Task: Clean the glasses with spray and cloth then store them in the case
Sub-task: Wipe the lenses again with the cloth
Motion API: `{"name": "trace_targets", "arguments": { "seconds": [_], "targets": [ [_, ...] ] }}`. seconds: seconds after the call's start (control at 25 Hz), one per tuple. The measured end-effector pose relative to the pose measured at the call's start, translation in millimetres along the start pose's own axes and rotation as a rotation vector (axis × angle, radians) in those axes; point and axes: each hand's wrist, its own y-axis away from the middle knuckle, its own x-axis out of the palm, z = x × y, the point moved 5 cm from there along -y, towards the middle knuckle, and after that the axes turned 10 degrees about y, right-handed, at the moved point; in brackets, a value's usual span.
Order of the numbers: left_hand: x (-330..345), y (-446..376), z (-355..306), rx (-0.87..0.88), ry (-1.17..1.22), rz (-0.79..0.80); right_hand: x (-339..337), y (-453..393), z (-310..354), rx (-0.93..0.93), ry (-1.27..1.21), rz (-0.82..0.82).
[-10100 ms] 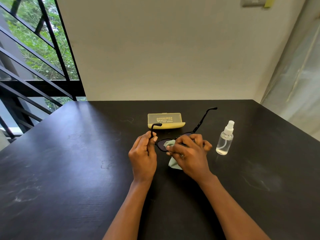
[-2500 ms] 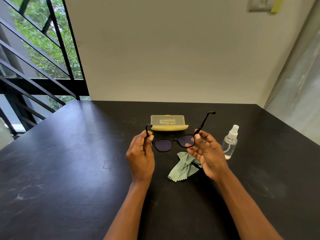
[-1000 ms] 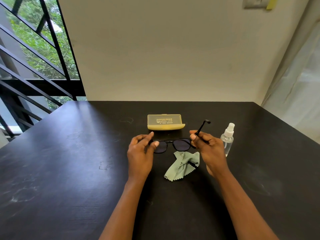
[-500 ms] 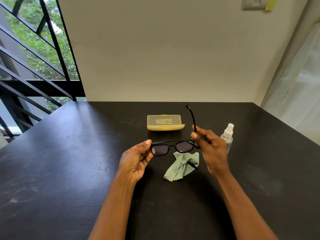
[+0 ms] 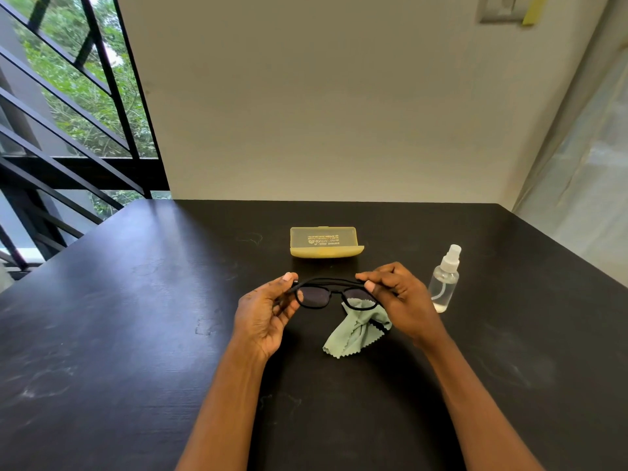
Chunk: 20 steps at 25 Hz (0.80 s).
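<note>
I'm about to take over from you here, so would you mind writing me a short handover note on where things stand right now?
Left hand: grips the left end of the glasses.
Right hand: pinches their right end; both temple arms lie folded behind the lenses, and the glasses are held above the table.
Cloth: crumpled on the table, below the glasses.
Spray bottle: upright, to the right.
Case: closed, behind the glasses.
Done: cloth set down, arms folded.
Left: open the case, put the glasses in, close it.

Left hand [image 5: 263,311], right hand [image 5: 399,300] raised, fingers [image 5: 365,277] pinching.
</note>
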Motion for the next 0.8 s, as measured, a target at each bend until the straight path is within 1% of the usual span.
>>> {"name": "trace_targets", "arguments": {
  "seconds": [0.2,0.32,0.44,0.52,0.6,0.68,0.72,0.8],
  "targets": [
    [1,1,1,0.004,-0.039,0.006,1,0,-4,0.11,-0.019,0.028],
    [1,1,1,0.019,-0.064,-0.001,3,1,-3,0.114,0.037,0.014],
    [3,1,2,0.025,-0.086,-0.002,7,5,2,0.037,0.262,-0.022],
    [6,2,5,0.024,-0.091,0.016,12,7,12,-0.019,0.327,-0.006],
    [9,4,7,0.024,-0.093,0.057,23,9,27,-0.139,0.415,0.033],
    [11,5,8,0.027,-0.102,0.086,35,11,38,-0.292,0.559,0.005],
    [11,5,8,0.029,-0.103,0.097,39,12,42,-0.345,0.614,-0.02],
    [11,5,7,0.032,-0.105,0.118,44,13,46,-0.386,0.666,-0.054]
  ]
}}
